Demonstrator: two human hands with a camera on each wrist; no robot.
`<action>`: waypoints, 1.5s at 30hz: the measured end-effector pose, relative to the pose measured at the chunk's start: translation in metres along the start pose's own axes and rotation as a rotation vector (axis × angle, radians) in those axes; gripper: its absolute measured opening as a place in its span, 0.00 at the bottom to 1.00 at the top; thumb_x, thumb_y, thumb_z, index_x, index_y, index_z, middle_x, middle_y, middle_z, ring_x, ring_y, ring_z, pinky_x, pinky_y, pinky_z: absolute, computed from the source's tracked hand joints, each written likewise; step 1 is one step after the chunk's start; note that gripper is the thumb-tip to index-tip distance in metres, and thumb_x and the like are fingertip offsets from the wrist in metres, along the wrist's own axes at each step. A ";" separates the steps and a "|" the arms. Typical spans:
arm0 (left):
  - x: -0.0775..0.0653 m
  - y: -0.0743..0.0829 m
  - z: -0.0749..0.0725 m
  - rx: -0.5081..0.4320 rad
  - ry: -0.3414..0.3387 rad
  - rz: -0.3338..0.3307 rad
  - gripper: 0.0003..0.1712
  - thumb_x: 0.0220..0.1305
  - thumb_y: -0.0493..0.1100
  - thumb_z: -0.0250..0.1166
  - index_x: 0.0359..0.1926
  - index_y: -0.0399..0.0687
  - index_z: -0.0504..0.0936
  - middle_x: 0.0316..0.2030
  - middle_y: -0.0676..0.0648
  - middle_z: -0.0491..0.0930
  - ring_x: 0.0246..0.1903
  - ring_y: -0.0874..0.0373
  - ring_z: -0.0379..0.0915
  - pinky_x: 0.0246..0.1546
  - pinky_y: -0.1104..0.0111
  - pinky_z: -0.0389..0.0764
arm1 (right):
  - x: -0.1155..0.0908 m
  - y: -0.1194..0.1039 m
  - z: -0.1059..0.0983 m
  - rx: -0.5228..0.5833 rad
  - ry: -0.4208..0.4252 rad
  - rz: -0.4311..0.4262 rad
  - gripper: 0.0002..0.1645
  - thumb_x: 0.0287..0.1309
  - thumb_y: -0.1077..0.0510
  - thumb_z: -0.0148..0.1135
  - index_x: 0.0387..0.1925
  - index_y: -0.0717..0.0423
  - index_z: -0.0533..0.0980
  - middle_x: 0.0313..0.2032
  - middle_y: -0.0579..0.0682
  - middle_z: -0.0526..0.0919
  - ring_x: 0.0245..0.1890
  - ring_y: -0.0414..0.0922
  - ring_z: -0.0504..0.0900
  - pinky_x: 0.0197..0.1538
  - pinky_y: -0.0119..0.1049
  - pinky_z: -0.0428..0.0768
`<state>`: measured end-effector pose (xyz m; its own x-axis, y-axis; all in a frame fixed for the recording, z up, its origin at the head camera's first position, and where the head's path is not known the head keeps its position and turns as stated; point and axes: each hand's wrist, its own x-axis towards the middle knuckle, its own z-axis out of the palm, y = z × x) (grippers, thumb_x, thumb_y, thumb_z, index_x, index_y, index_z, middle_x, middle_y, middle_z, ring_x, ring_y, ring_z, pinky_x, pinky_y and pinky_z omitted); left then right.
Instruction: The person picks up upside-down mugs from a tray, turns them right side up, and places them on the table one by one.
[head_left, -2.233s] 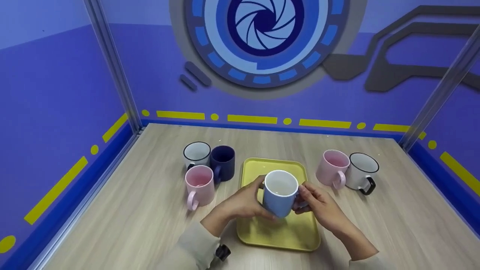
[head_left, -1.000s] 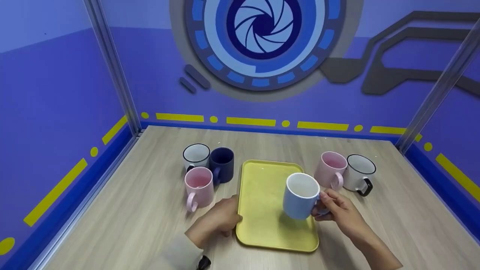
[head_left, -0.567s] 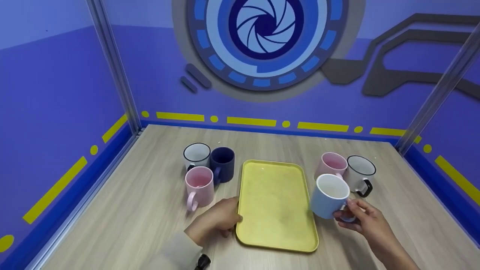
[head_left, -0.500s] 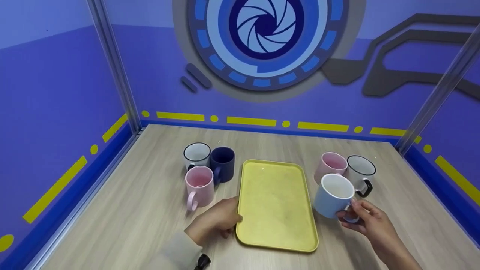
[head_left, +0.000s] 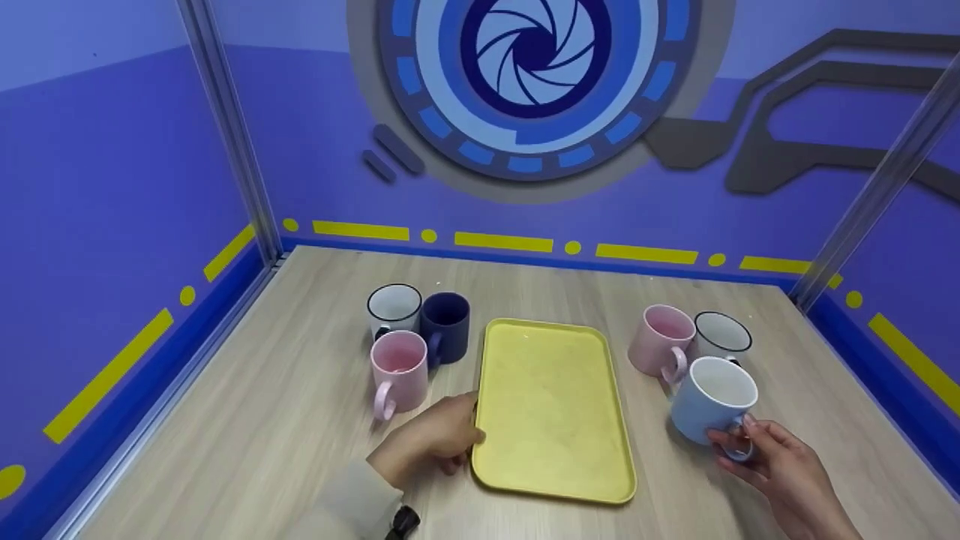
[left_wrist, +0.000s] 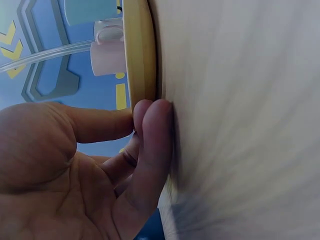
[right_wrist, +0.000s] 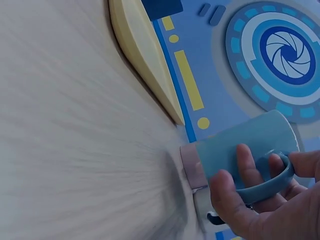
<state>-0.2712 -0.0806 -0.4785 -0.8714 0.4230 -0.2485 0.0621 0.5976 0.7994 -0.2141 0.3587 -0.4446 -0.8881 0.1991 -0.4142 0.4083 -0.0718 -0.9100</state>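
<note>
By its handle, my right hand [head_left: 787,465] holds a light blue mug [head_left: 709,409] with a white inside, upright, close over the table right of the tray. In the right wrist view the fingers [right_wrist: 227,197] go around and through the mug's handle [right_wrist: 267,187]. My left hand [head_left: 439,431] pinches the left rim of a yellow tray [head_left: 555,420]. The left wrist view shows the thumb [left_wrist: 102,125] on the tray's edge and fingers [left_wrist: 155,135] low against its side. A pink mug [head_left: 660,341] and a black-rimmed white mug [head_left: 720,334] stand just behind the blue mug, which partly covers the white one.
On the left stand another white mug [head_left: 394,307] with a black rim, a navy mug [head_left: 446,326] and a second pink mug [head_left: 400,375], close together. Blue panels [head_left: 300,150] wall in the wooden table [head_left: 262,420] at the back and sides.
My left hand has left the blue mug and taken the tray's left rim. My right hand has carried the mug from over the tray rightward, past its right edge.
</note>
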 end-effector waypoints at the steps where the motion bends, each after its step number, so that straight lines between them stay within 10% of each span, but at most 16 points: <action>1: 0.000 0.000 0.000 -0.004 0.000 -0.002 0.15 0.63 0.28 0.58 0.48 0.46 0.74 0.17 0.45 0.76 0.12 0.57 0.74 0.12 0.63 0.80 | 0.000 0.001 -0.001 0.018 -0.003 0.007 0.21 0.82 0.46 0.41 0.45 0.56 0.74 0.40 0.42 0.91 0.43 0.37 0.88 0.54 0.43 0.87; 22: 0.001 -0.001 0.000 -0.015 -0.017 0.009 0.15 0.65 0.29 0.58 0.50 0.47 0.74 0.15 0.45 0.76 0.11 0.57 0.73 0.11 0.64 0.79 | 0.023 0.003 0.003 0.193 0.017 0.126 0.13 0.83 0.49 0.43 0.48 0.52 0.70 0.37 0.44 0.91 0.43 0.40 0.89 0.59 0.46 0.85; 45: 0.001 -0.002 -0.001 -0.050 -0.018 0.001 0.16 0.65 0.29 0.59 0.51 0.48 0.74 0.16 0.45 0.76 0.11 0.57 0.73 0.11 0.64 0.79 | 0.029 0.004 0.004 0.100 -0.015 0.120 0.15 0.82 0.46 0.44 0.52 0.52 0.67 0.38 0.43 0.92 0.44 0.46 0.89 0.56 0.53 0.86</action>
<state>-0.2728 -0.0825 -0.4798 -0.8624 0.4361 -0.2572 0.0381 0.5624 0.8260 -0.2389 0.3598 -0.4605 -0.8376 0.1688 -0.5196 0.4893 -0.1915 -0.8509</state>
